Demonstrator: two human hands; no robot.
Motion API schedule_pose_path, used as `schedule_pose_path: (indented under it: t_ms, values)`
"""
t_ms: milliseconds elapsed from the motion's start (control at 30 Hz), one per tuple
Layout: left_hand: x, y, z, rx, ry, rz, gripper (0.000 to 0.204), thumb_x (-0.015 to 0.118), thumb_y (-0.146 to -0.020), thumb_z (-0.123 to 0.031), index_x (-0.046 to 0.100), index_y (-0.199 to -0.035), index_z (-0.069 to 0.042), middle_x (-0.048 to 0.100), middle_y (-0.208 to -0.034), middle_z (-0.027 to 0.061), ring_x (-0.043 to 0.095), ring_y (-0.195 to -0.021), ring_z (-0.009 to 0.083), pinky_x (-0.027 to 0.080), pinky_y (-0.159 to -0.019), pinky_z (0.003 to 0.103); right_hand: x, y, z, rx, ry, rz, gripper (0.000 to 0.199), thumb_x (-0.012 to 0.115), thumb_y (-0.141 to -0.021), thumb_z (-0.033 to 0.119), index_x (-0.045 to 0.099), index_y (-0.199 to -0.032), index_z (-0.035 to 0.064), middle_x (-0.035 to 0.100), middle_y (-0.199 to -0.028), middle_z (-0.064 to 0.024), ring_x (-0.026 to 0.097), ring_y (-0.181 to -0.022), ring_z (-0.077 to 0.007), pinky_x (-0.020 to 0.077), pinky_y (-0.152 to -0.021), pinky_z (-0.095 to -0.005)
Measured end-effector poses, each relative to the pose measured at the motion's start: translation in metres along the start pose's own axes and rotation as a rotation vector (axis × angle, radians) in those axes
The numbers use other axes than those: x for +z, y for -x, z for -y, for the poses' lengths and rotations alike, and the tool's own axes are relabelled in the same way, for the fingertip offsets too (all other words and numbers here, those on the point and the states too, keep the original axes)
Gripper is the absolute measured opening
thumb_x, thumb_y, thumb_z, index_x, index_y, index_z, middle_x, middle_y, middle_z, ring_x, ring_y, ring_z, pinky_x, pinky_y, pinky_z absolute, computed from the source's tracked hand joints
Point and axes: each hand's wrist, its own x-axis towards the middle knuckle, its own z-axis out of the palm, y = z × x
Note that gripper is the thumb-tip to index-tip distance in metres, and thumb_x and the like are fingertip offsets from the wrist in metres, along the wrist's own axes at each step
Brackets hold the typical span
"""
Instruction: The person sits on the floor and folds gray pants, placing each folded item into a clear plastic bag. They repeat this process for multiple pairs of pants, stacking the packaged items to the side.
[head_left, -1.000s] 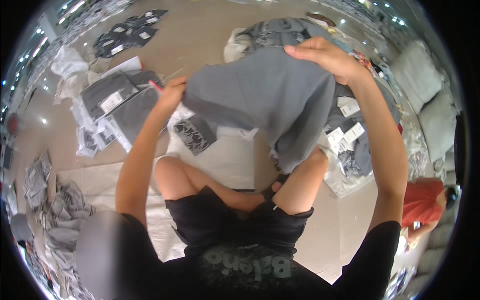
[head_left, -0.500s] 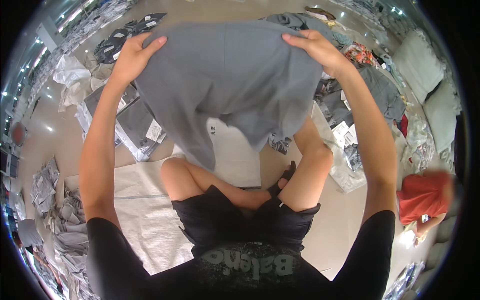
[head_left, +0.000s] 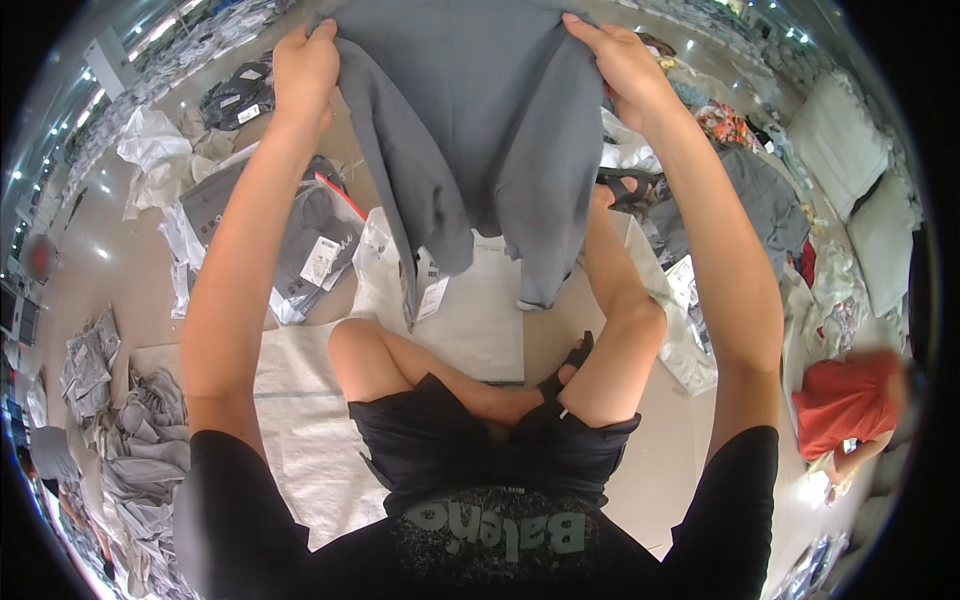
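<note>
A grey garment (head_left: 460, 90) hangs stretched between my two hands, its top edge running out of view. Two long parts, which could be sleeves or legs, dangle from it; I cannot tell which. My left hand (head_left: 308, 70) is closed on its upper left edge, and my right hand (head_left: 630, 75) pinches the upper right edge with the thumb on top. A white tag (head_left: 432, 298) shows at the lower end of the left part. Below the garment lies a pale sheet (head_left: 480, 345) on the floor, in front of my crossed legs.
Grey garments in clear bags (head_left: 310, 235) lie to the left. A dark grey clothes heap (head_left: 740, 200) is on the right, with white sacks (head_left: 840, 130) beyond. Crumpled grey clothes (head_left: 145, 440) line the far left. A person in a red top (head_left: 845, 400) bends down at right.
Both hands have moved up and away from me, lifting the garment higher. Its lower parts now hang straighter, uncovering more of the bagged garments and the sheet.
</note>
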Motion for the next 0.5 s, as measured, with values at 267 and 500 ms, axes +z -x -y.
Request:
schedule_pose_path:
  t_ms: [267, 500]
  values:
    - [0.041, 0.059, -0.033, 0.380, 0.225, -0.117, 0.047, 0.068, -0.102, -0.031, 0.054, -0.135, 0.000, 0.069, -0.105, 0.0123, 0.068, -0.089, 0.0176, 0.058, -0.076, 0.035, 0.034, 0.020, 0.017, -0.237, -0.396, -0.014, 0.030, 0.063, -0.106, 0.023, 0.065, -0.124, -0.0011, 0.072, -0.119, -0.0136, 0.072, -0.104, -0.0229, 0.0581, -0.094, -0.0369]
    - [0.088, 0.132, -0.068, 0.682, 0.134, -0.066, 0.087, 0.086, -0.085, -0.001, 0.027, -0.149, -0.003, 0.059, -0.121, 0.0140, 0.065, -0.108, 0.0231, 0.056, -0.092, 0.035, 0.062, 0.054, 0.043, -0.437, -0.416, 0.124, 0.037, 0.063, -0.106, 0.027, 0.065, -0.127, -0.0029, 0.072, -0.124, -0.0165, 0.066, -0.120, -0.0227, 0.0470, -0.109, -0.0362]
